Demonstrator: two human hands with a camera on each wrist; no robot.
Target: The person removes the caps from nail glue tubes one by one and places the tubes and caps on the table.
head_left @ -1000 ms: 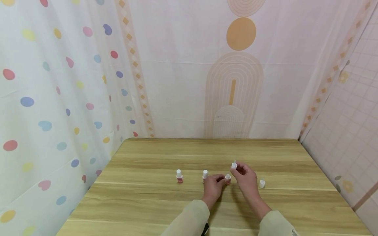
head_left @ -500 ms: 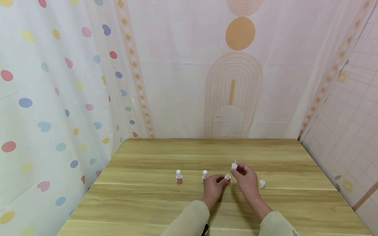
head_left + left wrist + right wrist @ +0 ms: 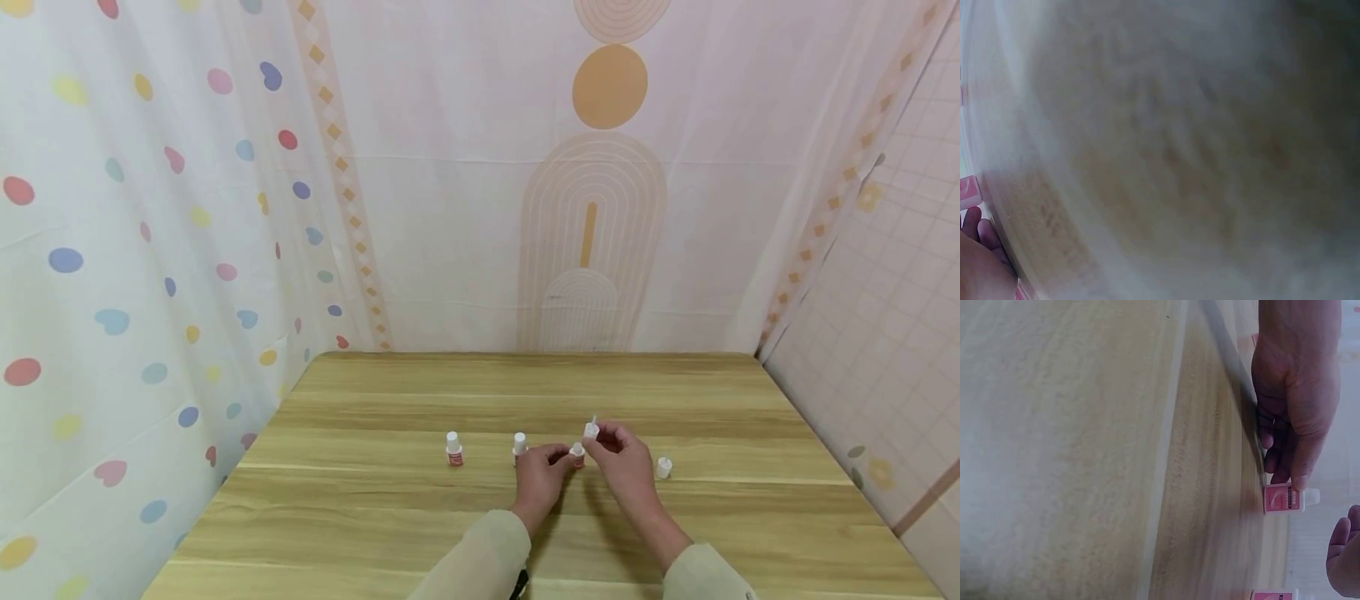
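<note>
We see a small pink-labelled bottle (image 3: 577,457) upright on the wood-grain bench (image 3: 375,525), its white nozzle bare on top, between the two hands. Our left hand (image 3: 540,483) pinches it at the side between thumb and fingers. Our right hand (image 3: 628,467) pinches a white cap (image 3: 591,432) between thumb and fingertips, above the bench and just beside the nozzle; a thin stem sticks up from this cap.

Around this work we have several neighbours. A white-topped bottle (image 3: 520,442) stands just behind the left hand, which hides its lower part; whether the two touch, we cannot tell. Farther left, well apart from the hands, a second white-topped bottle (image 3: 453,450) stands upright with its red label in full view. To the right of the right hand, near it, we find a small loose white piece (image 3: 664,468) on the bench. In the right wrist view, one more pink-labelled bottle (image 3: 1274,595) is cut by the lower edge.

Sleeves of a pale jacket (image 3: 480,554) reach in from the near side. Beyond the far edge we have a cloth printed with arches (image 3: 450,233), and on the left a curtain of coloured dots (image 3: 172,333). Our left wrist view is mostly blurred.
</note>
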